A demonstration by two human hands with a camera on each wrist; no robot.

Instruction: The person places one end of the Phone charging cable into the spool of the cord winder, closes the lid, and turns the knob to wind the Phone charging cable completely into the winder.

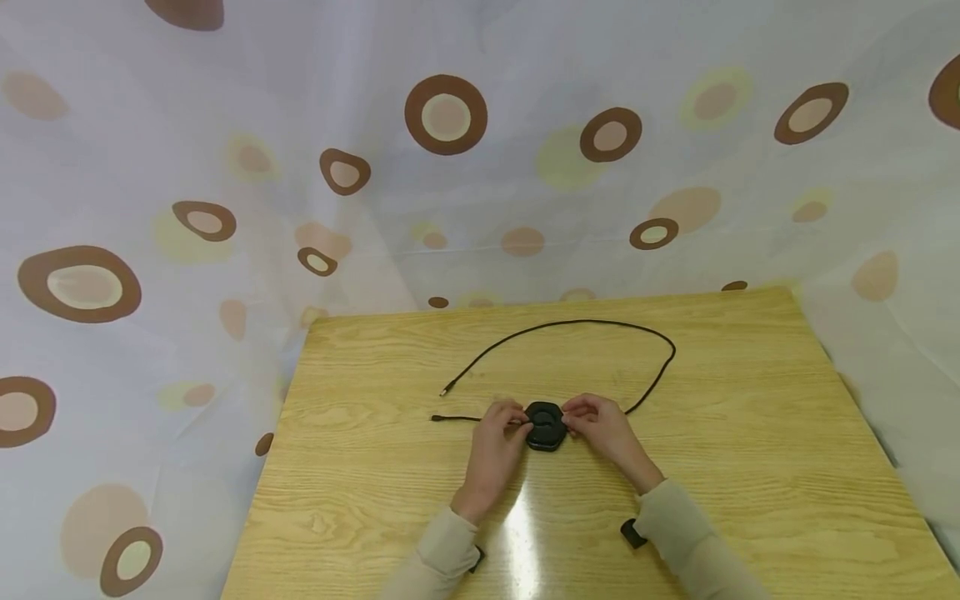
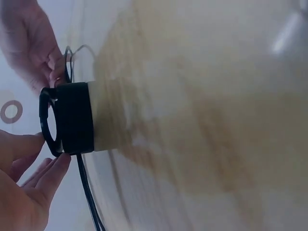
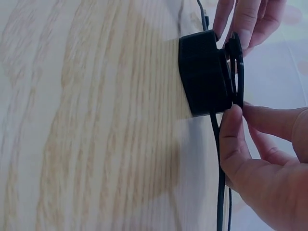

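A black hexagonal block (image 1: 545, 443) stands on the table between the hands. Over it sits a thin black lid piece (image 3: 240, 72), with a gap showing between the two in both wrist views. My left hand (image 1: 495, 446) pinches the lid's left edge between thumb and fingers, fingertips right at the block. On the opposite side my right hand (image 1: 606, 433) pinches the lid's right edge. A black cable (image 1: 585, 321) comes out at both sides of the block; whatever part lies inside is hidden. To the right it loops back behind the hands.
Both cable ends, an upper plug (image 1: 447, 389) and a lower plug (image 1: 437, 418), lie left of the block. The wooden table (image 1: 360, 492) meets a white patterned curtain (image 1: 525, 200) at the back and sides. Light glares off the wood between the forearms.
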